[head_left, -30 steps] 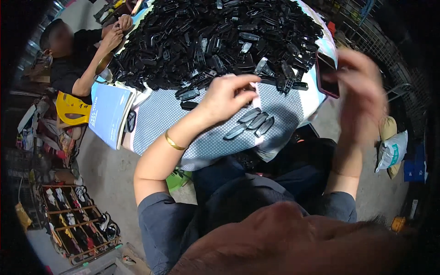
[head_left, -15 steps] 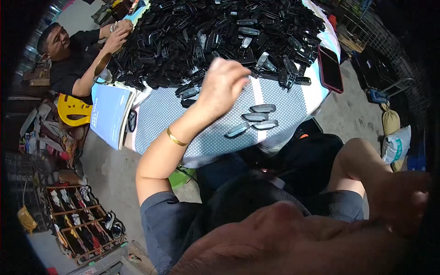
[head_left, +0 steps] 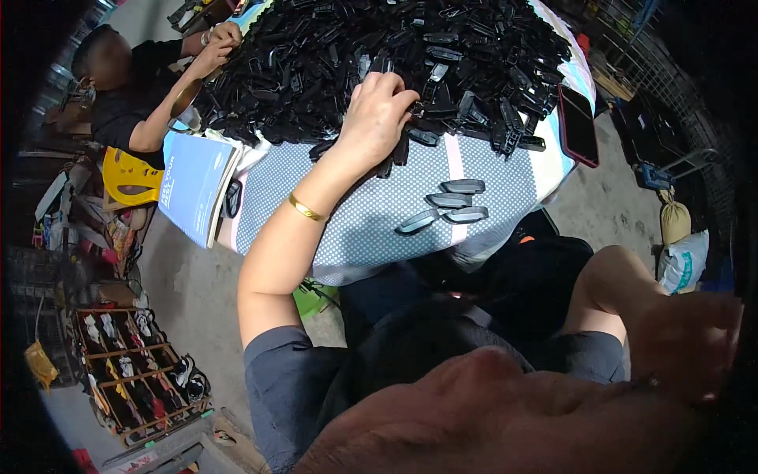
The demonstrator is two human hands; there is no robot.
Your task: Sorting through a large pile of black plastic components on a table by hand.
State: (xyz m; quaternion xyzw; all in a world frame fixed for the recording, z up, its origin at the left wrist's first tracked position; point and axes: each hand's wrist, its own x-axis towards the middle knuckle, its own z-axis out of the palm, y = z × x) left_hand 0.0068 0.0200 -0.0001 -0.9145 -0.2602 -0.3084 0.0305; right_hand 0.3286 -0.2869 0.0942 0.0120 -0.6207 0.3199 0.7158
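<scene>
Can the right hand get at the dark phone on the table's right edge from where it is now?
Probably yes. The phone lies bare on the cloth at the table edge, nothing on it. The right hand is raised near the head, so it needs a long forward reach.

Black plastic parts (head_left: 379,55), moulded, with a semi-gloss sheen, are heaped on a matt woven cloth (head_left: 505,189), dotted and striped. Four separated plastic pieces (head_left: 450,207) are seen smooth and glossy. A polished gold-coloured metal bangle (head_left: 305,208) is worn. A glossy glass-faced phone (head_left: 578,125) and a paper-covered booklet (head_left: 193,186) are noted.
</scene>
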